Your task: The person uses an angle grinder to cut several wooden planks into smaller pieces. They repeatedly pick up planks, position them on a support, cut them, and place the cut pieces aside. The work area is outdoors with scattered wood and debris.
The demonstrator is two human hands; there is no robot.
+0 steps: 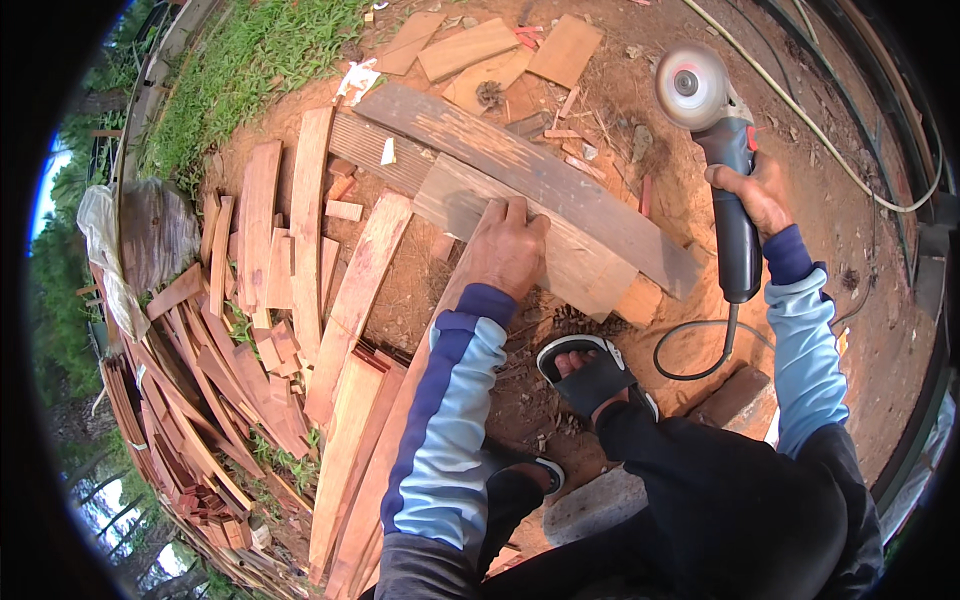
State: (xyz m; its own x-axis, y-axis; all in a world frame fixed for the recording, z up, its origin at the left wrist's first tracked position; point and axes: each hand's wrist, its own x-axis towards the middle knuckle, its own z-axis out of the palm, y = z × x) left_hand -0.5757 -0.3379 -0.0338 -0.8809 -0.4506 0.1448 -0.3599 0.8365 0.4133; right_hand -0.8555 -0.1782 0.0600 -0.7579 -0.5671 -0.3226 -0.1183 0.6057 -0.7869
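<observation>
I'm seeing a long reddish board (368, 525) on the near side of the weathered dark plank (560, 185), and a paler short board (585, 262) beside that plank. Right of the plank, I've got an angle grinder (732, 225) up, disc (690, 84) blurred, its body wrapped in the right hand (765, 197); just nearer than the plank, the left hand (508, 247), fingers curled, clasps the reddish board's far end.
</observation>
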